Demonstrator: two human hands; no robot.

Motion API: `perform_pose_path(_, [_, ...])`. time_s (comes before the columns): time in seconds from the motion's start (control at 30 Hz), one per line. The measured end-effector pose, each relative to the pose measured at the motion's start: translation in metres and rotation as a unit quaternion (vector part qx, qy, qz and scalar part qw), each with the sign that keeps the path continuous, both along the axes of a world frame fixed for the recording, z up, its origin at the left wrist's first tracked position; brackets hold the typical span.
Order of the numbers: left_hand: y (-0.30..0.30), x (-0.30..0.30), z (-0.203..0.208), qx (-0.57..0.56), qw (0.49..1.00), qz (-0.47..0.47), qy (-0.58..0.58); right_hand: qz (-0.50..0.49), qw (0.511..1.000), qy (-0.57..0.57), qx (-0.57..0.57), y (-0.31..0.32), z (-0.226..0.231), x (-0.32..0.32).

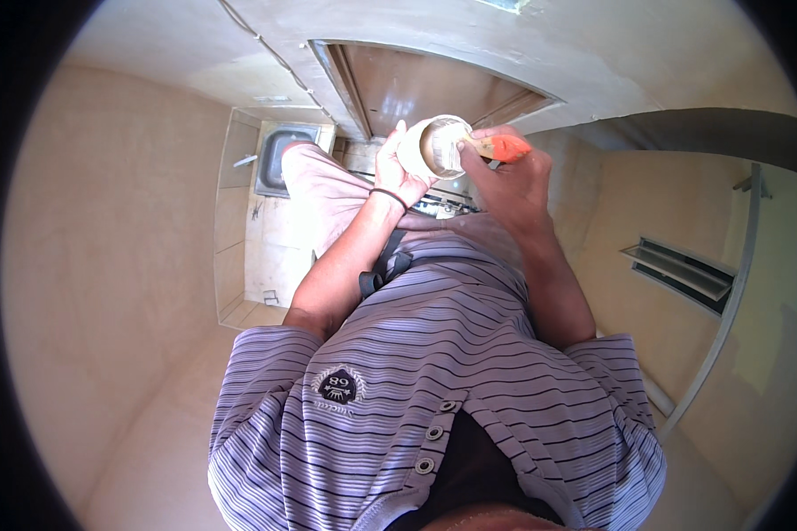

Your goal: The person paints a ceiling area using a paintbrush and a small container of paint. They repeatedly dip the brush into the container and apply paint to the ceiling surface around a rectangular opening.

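Note:
My left hand (393, 168) is wrapped round the side of a round, pale paint pot (411, 152), held out in front of my waist. Beige paint (433, 146) shows inside it. In my right hand (515, 180) is a paintbrush (502, 148) with an orange-tipped handle, gripped between thumb and fingers. The brush's pale, paint-coated head (450, 142) lies at the pot's opening, over the right part of its rim. Whether the bristles dip into the paint I cannot tell.
To the left, a steel sink (281, 161) is set in a tiled counter (270, 252). A brown wooden door (434, 84) stands ahead. On the right wall are a small louvred window (682, 270) and a long pipe (726, 310). A cable (274, 55) runs along the far wall.

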State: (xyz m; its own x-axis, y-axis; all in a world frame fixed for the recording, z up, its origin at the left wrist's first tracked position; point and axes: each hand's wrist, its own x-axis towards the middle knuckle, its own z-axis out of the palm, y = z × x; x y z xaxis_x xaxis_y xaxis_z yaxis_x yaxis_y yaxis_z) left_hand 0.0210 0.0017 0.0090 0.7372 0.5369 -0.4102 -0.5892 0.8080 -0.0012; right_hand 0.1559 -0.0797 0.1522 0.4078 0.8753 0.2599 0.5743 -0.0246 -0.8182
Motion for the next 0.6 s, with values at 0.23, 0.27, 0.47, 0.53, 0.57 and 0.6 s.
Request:
perform_pose_path(0.23, [0.0, 0.003, -0.007, 0.005, 1.0, -0.001, 0.008, -0.036, 0.993, -0.083, -0.073, 0.008, -0.015, -0.008])
perform_pose_path(0.27, [0.0, 0.002, -0.006, 0.01, 1.0, -0.001, 0.006, -0.032, 0.992, -0.106, -0.068, 0.011, -0.021, -0.008])
perform_pose_path(0.47, [-0.001, 0.004, -0.002, 0.015, 1.0, 0.015, 0.02, -0.001, 0.992, -0.112, -0.065, 0.018, -0.037, -0.007])
perform_pose_path(0.53, [0.0, 0.003, 0.0, 0.017, 1.0, 0.016, 0.017, -0.001, 0.993, -0.098, -0.066, 0.016, -0.033, -0.007])
perform_pose_path(0.57, [0.001, 0.002, 0.0, 0.009, 1.0, 0.007, 0.017, 0.002, 0.994, -0.091, -0.064, 0.015, -0.033, -0.006])
perform_pose_path(0.6, [0.001, 0.003, 0.001, 0.012, 1.0, 0.011, 0.019, 0.004, 0.995, -0.083, -0.062, 0.015, -0.032, -0.005])
